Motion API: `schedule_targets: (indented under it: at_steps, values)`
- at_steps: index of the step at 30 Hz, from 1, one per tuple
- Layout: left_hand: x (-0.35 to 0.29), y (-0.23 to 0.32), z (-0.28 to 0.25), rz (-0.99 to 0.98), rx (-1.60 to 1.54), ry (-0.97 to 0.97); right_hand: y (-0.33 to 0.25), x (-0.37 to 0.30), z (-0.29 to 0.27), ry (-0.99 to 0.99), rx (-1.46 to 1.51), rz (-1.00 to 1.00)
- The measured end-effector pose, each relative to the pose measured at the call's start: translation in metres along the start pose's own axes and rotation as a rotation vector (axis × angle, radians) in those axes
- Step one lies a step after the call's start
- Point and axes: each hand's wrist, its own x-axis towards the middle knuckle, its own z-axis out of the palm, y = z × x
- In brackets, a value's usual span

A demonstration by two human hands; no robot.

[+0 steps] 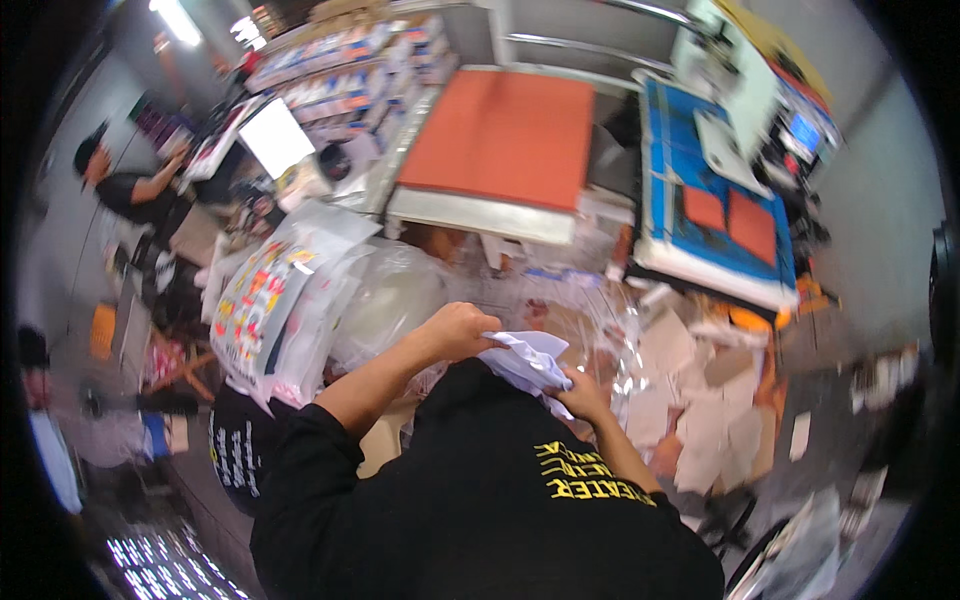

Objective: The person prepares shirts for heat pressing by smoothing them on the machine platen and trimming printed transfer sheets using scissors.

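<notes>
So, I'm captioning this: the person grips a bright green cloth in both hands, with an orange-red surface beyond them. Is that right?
Only the colour is wrong: the head view shows a whitish cloth, gripped in the left hand and right hand, with the orange-red surface beyond.

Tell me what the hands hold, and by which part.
A pale cloth: the left hand grips its upper-left end, the right hand its lower-right edge.
</notes>
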Motion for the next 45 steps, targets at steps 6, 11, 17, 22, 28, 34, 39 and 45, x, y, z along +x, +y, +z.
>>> schedule_targets:
  at_steps: [6,11,17,22,28,34,39,45]
  values:
    - [-0.028,-0.079,-0.070,-0.069,0.075,-0.076,-0.072,0.068,-0.062,0.099,-0.035,-0.022]
    - [-0.004,-0.156,-0.137,0.070,-0.011,0.368,-0.114,0.119,-0.115,-0.199,-0.170,-0.052]
    - [0.023,-0.201,-0.210,-0.078,-0.321,0.215,-0.154,0.147,-0.147,0.045,-0.284,0.107]
    - [0.040,-0.219,-0.285,-0.113,-0.407,0.051,-0.219,0.146,-0.190,0.262,-0.405,0.246]
    - [0.054,-0.239,-0.303,-0.188,-0.219,0.192,-0.254,0.156,-0.227,0.134,-0.100,-0.008]
    - [0.024,-0.275,-0.293,-0.376,-0.198,0.613,-0.232,0.184,-0.260,0.114,0.071,0.053]
    - [0.013,-0.252,-0.331,-0.410,-0.477,0.795,-0.238,0.170,-0.286,0.184,0.458,-0.178]
    - [0.005,-0.257,-0.366,-0.068,-0.542,0.789,-0.275,0.126,-0.281,0.763,0.309,-0.215]
